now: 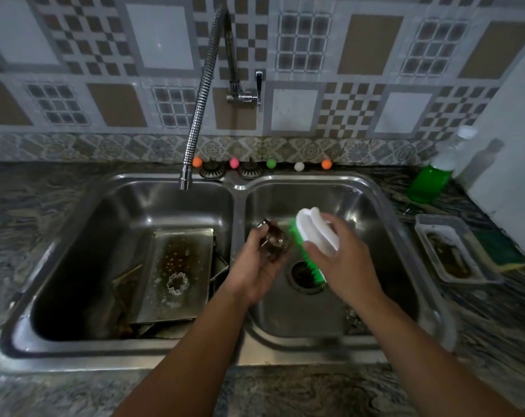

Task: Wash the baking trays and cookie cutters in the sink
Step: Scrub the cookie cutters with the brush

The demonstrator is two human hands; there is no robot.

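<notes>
Over the right basin (375,212) of the steel double sink, the left hand (255,266) has its fingers curled around a small dark cookie cutter (274,240), while the right hand (342,260) grips a white-backed scrub brush (312,233) whose green bristles touch the cutter, just above the drain (303,276). The left basin (75,251) holds a stack of wet baking trays (177,266), the top one lying tilted, with a flower-shaped cutter (178,283) resting on it near its front edge. The flexible faucet (199,97) hangs over that basin's back edge. On the table at the sink's right edge sits a clear plastic tub (453,251) with brownish residue inside; behind it, near the back corner, stands a bottle (435,173) partly full of green liquid.
</notes>
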